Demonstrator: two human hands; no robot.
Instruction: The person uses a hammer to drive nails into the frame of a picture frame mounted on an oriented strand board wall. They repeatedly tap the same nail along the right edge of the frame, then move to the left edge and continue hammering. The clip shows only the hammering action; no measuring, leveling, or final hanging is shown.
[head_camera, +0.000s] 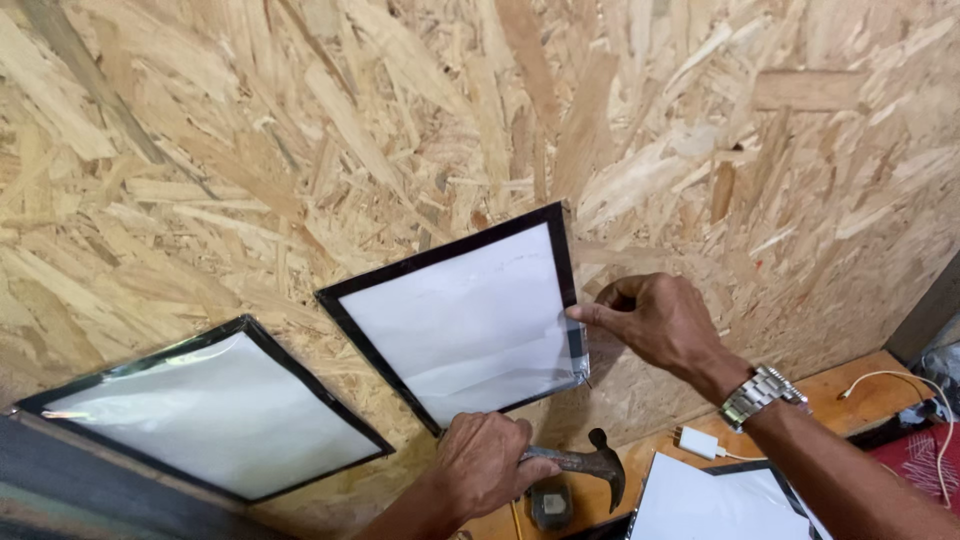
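Against the chipboard wall (300, 120), the right hand (655, 320) pinches the black-edged white square sheet (465, 320) at three o'clock, the left hand (485, 462) grips a metal claw hammer (590, 465) at six, seemingly above another such sheet (700, 505).

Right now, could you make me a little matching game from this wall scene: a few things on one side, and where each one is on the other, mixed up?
Things:
1. claw hammer
2. wristwatch
3. white charger plug
4. middle black-edged sheet

Places:
A. lying on the wooden ledge under the wall
B. pinched at its right edge by the right hand, flat against the chipboard wall
C. gripped in the left hand
D. worn on the right arm

Pairs: 1-C, 2-D, 3-A, 4-B
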